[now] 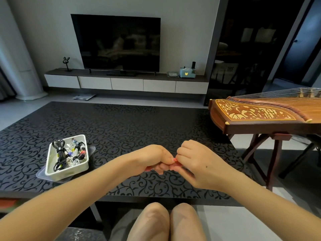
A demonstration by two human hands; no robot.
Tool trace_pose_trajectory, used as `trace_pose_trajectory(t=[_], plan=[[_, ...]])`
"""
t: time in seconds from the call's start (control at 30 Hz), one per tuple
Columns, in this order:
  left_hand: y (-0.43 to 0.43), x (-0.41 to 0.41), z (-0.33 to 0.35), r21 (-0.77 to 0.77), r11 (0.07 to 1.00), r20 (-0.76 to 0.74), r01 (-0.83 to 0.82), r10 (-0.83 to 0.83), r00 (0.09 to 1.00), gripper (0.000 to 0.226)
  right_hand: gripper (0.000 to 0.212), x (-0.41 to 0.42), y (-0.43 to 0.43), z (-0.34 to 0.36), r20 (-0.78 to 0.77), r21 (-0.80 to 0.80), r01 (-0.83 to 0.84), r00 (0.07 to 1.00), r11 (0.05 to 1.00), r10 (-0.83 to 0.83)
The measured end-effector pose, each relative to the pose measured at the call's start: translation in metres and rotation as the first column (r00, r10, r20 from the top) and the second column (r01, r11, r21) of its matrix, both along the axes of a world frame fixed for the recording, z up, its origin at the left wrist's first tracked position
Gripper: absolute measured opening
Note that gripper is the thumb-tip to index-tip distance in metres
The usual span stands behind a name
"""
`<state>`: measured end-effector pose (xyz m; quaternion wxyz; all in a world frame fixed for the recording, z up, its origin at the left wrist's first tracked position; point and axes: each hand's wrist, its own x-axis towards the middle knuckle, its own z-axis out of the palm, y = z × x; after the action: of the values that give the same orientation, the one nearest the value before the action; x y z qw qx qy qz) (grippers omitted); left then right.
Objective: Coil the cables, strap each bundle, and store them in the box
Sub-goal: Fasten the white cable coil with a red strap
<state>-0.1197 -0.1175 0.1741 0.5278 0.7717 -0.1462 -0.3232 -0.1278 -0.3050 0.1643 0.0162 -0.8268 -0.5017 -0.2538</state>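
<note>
A white box [83, 165] stands on the left of the dark patterned table [121, 126]. Several coiled black and white cable bundles [61, 153] lie inside it, each strapped. My left hand [154, 156] and my right hand [194, 162] meet above the table's front middle. Their fingers are curled and the fingertips touch each other. No cable or strap shows between them, and the insides of the hands are hidden.
A clear plastic lid [92, 148] lies under the box. A wooden zither on a stand [260, 117] sits close to the table's right end. Beyond the table are a TV [118, 44] and a low cabinet [126, 83]. My knees [170, 221] are below the front edge.
</note>
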Motion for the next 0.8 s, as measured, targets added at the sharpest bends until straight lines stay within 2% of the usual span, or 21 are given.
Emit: trace_pose_trajectory(t=[0.2,0.3,0.4,0.47,0.53,0.57,0.63,0.67,0.7,0.73,0.8], plan=[[0.024,0.019,-0.011,-0.037,0.998,-0.364,0.060,-0.069,0.929,0.031,0.028,0.018,0.018,-0.013,-0.105,0.010,-0.086,0.991,0.996,0.087],[0.042,0.024,-0.026,0.001,0.997,-0.420,0.075,-0.067,0.905,0.030,0.028,0.023,0.038,-0.025,-0.134,-0.022,-0.154,0.980,0.988,0.150],[0.064,0.025,-0.038,-0.014,1.000,-0.411,0.026,-0.030,0.911,0.029,0.027,0.036,0.063,-0.039,-0.070,-0.090,-0.196,0.979,0.976,0.191],[0.076,0.025,-0.042,0.113,0.993,-0.270,0.023,0.008,0.963,0.033,0.028,0.046,0.077,-0.049,-0.020,-0.131,-0.190,0.982,0.973,0.189],[0.093,0.028,-0.044,0.339,0.939,0.052,-0.060,0.045,0.998,0.037,0.028,0.058,0.095,-0.064,-0.026,-0.146,-0.169,0.986,0.975,0.167],[0.104,0.032,-0.045,0.385,0.904,0.235,-0.186,0.099,0.967,0.037,0.029,0.063,0.101,-0.072,-0.043,-0.144,-0.138,0.990,0.980,0.134],[0.134,0.042,-0.048,0.264,0.818,0.483,-0.510,0.346,0.805,0.038,0.034,0.070,0.112,-0.086,-0.169,-0.078,-0.028,0.986,0.997,0.015],[0.155,0.046,-0.052,0.202,0.730,0.568,-0.652,0.455,0.686,0.038,0.038,0.073,0.118,-0.092,-0.278,0.002,0.052,0.959,0.999,-0.050],[0.175,0.050,-0.062,0.228,0.623,0.655,-0.748,0.471,0.592,0.038,0.042,0.076,0.122,-0.096,-0.391,0.093,0.160,0.913,0.983,-0.112],[0.193,0.050,-0.072,0.333,0.509,0.724,-0.794,0.402,0.561,0.036,0.046,0.079,0.125,-0.100,-0.510,0.169,0.276,0.846,0.946,-0.156],[0.222,0.047,-0.100,0.592,0.313,0.714,-0.743,0.225,0.663,0.031,0.050,0.085,0.131,-0.105,-0.725,0.287,0.497,0.671,0.819,-0.154]])
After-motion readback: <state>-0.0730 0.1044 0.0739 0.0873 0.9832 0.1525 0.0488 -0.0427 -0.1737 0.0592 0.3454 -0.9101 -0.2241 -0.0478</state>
